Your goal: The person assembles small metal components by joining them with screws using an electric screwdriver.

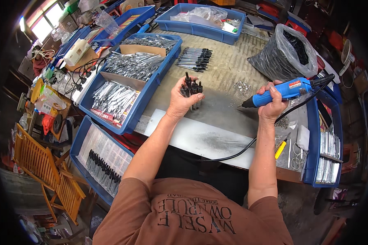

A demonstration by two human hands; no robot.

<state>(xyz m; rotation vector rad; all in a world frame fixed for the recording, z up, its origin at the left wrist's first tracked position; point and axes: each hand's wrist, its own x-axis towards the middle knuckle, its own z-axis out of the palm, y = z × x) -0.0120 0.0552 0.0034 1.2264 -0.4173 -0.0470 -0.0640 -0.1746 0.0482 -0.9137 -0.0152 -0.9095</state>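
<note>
Blue tray (149, 96) of bagged metal parts (114, 98)

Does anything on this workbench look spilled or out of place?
Mostly it looks like a busy bench. One oddity: a loose scatter of small shiny metal bits lies on the bare table, outside any tray, just beyond the left hand with its bundle of black-tipped parts and the right hand gripping the blue power tool.
</note>
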